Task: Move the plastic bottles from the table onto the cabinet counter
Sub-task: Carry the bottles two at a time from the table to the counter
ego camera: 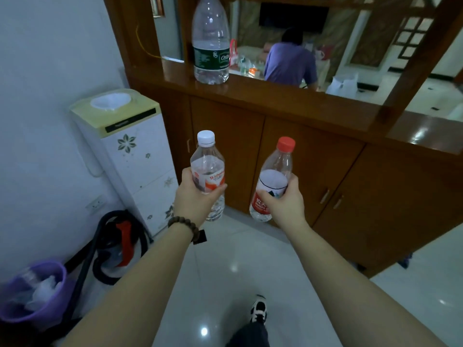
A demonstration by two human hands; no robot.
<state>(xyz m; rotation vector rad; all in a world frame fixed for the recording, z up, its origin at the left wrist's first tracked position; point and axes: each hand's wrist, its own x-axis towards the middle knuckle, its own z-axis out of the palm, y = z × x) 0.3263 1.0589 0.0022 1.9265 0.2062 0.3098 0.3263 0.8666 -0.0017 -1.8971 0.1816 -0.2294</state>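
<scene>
My left hand [194, 197] grips a clear bottle with a white cap [207, 159] around its orange label, held upright. My right hand [283, 204] grips a clear bottle with a red cap [276, 169] around its red label, tilted slightly right. Both bottles hang in the air in front of the brown wooden cabinet, below its glossy counter [288, 96]. A large clear bottle with a green label [211, 43] stands on the counter at its left end. The table is out of view.
A white water dispenser [125, 146] stands left of the cabinet by the wall. A vacuum cleaner with a black hose [120, 244] and a purple bin [32, 294] sit on the floor at left. Beyond the counter opening a person [290, 61] bends over.
</scene>
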